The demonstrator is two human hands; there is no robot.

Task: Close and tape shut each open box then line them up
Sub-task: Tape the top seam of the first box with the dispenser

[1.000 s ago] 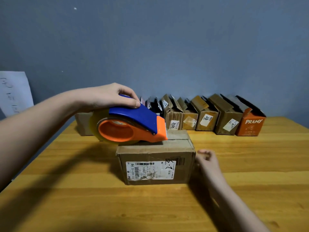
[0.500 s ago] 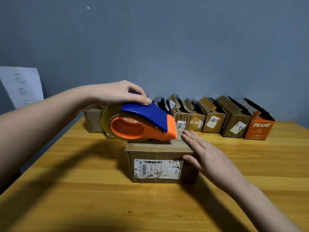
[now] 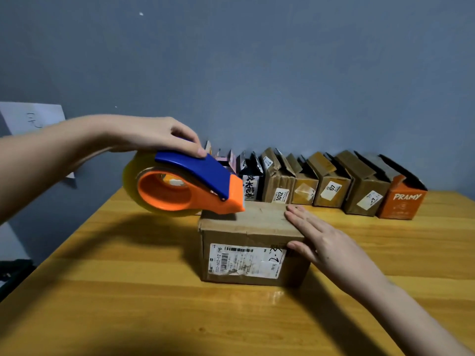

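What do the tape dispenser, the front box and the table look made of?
Tape dispenser: smooth moulded plastic, likely, in solid blue and orange.
Front box: brown cardboard, matte, creased and scuffed, with a paper label.
Table: wood or wood-look laminate; glossy, grain lines show.

Closed box [image 3: 253, 242], dispenser [image 3: 185, 187] atop.

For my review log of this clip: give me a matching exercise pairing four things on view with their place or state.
Things:
1. tape dispenser
2. closed box
3. orange box
4. right hand

Places or states:
A. right end of the back row
B. gripped by the left hand
C. flat on the box's right top edge
D. alone at the table's middle

Pairs: 1-B, 2-D, 3-A, 4-C
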